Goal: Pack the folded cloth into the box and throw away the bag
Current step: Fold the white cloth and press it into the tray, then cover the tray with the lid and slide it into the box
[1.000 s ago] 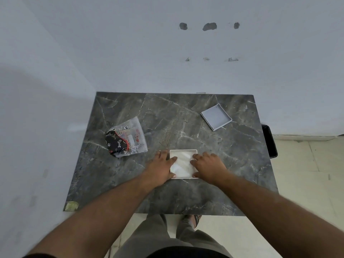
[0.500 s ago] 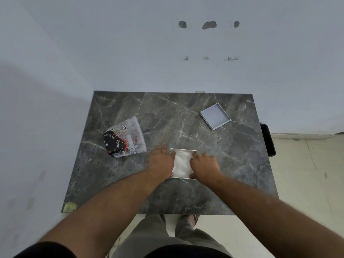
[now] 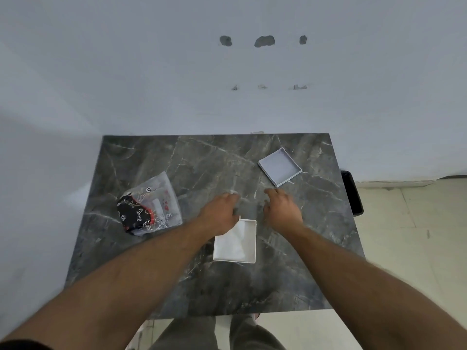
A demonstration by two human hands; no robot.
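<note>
White folded cloth (image 3: 236, 242) is lying inside the shallow white square box (image 3: 254, 242) on the dark marble table (image 3: 202, 160), while left hand (image 3: 221, 210) and right hand (image 3: 283, 209) are hovering empty and loosely spread beyond it, likely reaching for the grey lid (image 3: 279, 166).

Marble table (image 3: 156, 286) – box (image 3: 250, 260); bag (image 3: 151, 205); lid (image 3: 280, 167)

Clearance on the counter (image 3: 156, 279): open lanes and obstructions

The lower band and upper centre of the counter lie bare. Obstructions: the white box (image 3: 249, 245) at centre, its left edge covered by the left hand (image 3: 221, 213); the right hand (image 3: 283, 210) just beside it; the bag (image 3: 151, 207) at left; the lid (image 3: 279, 166) at upper right. A bare lane separates bag and box.
</note>
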